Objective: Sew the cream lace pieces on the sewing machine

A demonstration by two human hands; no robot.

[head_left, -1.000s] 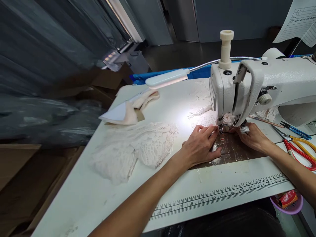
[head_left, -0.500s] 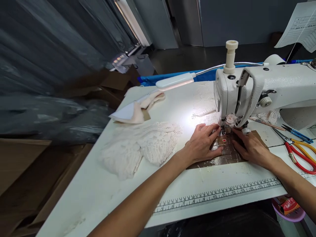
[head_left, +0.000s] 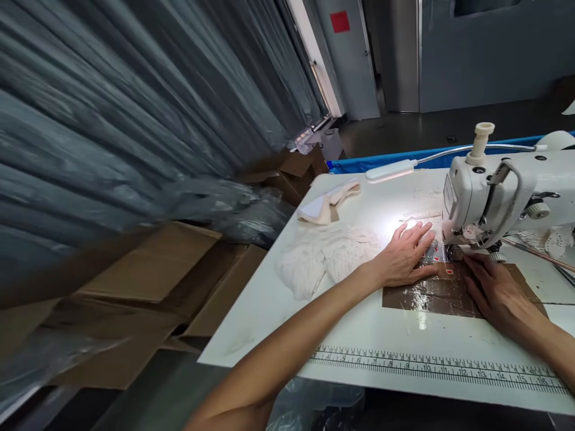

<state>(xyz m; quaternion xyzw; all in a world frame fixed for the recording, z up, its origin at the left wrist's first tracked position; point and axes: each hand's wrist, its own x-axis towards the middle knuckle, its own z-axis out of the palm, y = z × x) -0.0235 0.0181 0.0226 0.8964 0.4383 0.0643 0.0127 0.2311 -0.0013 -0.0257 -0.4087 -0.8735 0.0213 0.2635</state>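
My left hand (head_left: pixel 406 254) lies flat with fingers spread, at the left of the needle area of a white sewing machine (head_left: pixel 465 188). Its fingertips rest at a pale lace piece (head_left: pixel 422 215) under the lamp's glare, and its thumb is over a brown taped sheet (head_left: pixel 422 299). My right hand (head_left: pixel 498 293) rests on that sheet to the right, index finger stretched towards the presser foot (head_left: pixel 454 252) and thumb apart. Whatever lies beneath its fingertips is hidden. White lace bundles (head_left: pixel 330 257) are heaped left of my left hand.
A lamp (head_left: pixel 390 171) reaches over the table from the machine. Folded cream fabric (head_left: pixel 327 203) lies at the far table edge. A printed ruler (head_left: pixel 431 366) runs along the front edge. Open cardboard boxes (head_left: pixel 153 263) stand on the left, by a grey curtain (head_left: pixel 135 102).
The view has swung left, so the table and machine appear further right. My left hand has shifted away from the presser foot and lies flatter. My right hand stays beside the foot.
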